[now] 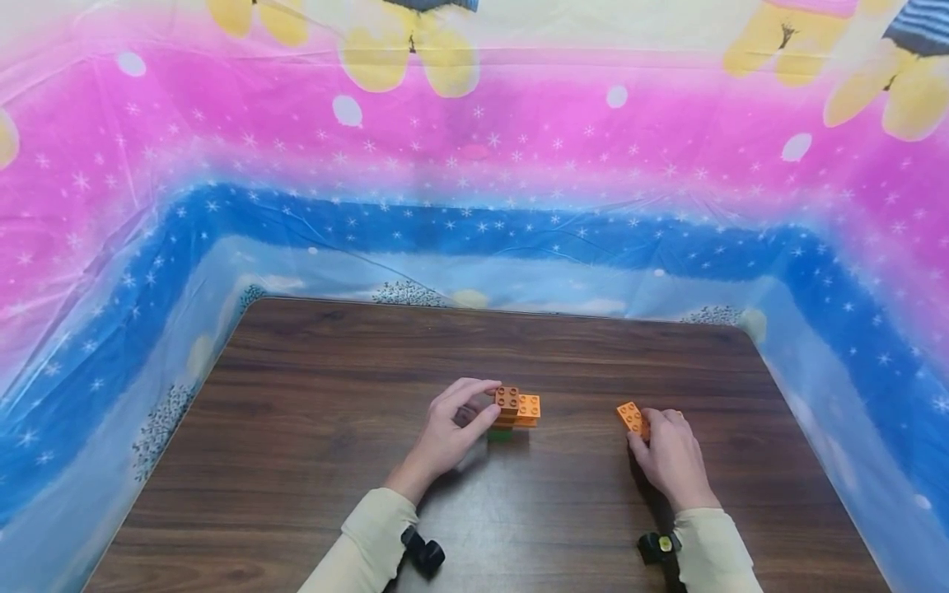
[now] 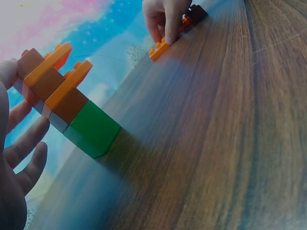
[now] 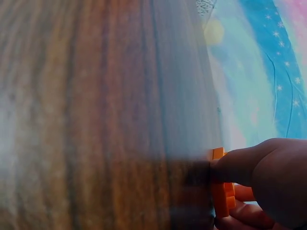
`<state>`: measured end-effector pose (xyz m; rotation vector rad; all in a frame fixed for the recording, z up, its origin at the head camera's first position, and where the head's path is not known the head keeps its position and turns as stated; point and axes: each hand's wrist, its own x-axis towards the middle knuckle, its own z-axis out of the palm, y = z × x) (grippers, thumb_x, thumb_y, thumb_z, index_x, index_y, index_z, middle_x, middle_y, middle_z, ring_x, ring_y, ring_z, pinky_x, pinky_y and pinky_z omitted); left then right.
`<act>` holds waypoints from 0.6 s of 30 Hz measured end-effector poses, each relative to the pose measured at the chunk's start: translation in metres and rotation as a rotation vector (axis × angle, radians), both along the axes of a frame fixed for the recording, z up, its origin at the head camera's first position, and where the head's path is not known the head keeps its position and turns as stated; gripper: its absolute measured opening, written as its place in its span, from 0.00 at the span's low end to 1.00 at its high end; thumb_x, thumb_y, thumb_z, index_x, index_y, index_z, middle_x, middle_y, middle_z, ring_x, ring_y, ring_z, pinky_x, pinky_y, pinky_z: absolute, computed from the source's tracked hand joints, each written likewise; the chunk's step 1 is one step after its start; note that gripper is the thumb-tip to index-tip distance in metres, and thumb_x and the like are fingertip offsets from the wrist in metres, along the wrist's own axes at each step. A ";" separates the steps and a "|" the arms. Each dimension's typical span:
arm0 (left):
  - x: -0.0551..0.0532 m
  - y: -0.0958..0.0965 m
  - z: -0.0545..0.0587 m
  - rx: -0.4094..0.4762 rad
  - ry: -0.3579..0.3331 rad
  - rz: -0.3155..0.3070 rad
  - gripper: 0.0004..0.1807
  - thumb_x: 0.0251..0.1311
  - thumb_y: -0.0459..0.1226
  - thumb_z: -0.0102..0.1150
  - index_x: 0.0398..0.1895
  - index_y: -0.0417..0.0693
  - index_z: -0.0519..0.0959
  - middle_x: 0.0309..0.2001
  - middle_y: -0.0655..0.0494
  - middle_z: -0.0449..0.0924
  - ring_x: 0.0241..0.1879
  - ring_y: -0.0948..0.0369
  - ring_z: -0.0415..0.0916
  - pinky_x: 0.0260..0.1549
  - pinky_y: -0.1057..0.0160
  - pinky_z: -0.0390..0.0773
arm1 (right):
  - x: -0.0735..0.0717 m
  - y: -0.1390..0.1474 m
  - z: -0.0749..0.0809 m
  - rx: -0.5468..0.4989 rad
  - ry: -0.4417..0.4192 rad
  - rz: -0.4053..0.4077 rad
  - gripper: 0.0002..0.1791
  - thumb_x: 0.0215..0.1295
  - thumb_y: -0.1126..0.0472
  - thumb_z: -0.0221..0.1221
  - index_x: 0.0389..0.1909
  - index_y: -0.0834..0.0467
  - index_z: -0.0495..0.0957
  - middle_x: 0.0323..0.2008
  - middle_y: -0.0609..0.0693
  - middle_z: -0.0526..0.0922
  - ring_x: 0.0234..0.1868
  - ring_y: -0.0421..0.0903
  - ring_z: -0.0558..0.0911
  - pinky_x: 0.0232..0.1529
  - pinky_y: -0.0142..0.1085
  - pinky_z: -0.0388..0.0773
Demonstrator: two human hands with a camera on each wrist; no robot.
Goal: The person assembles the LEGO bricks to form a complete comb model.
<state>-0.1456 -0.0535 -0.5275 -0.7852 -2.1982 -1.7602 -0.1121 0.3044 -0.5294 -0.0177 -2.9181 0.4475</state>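
The left hand (image 1: pixel 448 422), I saw, pinched the top of a green-based brick tower (image 1: pixel 507 403) standing on the table (image 1: pixel 334 354), while the right hand (image 1: pixel 676 459), well apart, gripped an orange brick (image 1: pixel 629 416) down at the tabletop.

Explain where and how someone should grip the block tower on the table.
Probably by the lowest brown block, coming from the person's left. The tower stands upright with that side flat, while its orange blocks jut right; gripping low, just above the green block, may also keep it together.
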 end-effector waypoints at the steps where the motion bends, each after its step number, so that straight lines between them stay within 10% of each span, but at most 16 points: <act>1: 0.000 0.000 0.000 -0.001 -0.002 0.001 0.18 0.72 0.36 0.65 0.62 0.46 0.82 0.55 0.57 0.83 0.42 0.57 0.84 0.40 0.58 0.86 | 0.000 0.000 0.000 -0.002 -0.005 -0.003 0.25 0.65 0.61 0.69 0.57 0.74 0.79 0.48 0.70 0.82 0.49 0.64 0.79 0.51 0.60 0.78; 18: 0.001 -0.001 0.001 -0.010 -0.032 -0.004 0.18 0.73 0.37 0.65 0.63 0.48 0.82 0.55 0.57 0.83 0.45 0.53 0.84 0.42 0.55 0.86 | 0.000 -0.002 0.001 0.014 -0.032 -0.014 0.22 0.67 0.58 0.68 0.52 0.72 0.81 0.44 0.68 0.81 0.44 0.62 0.78 0.45 0.59 0.77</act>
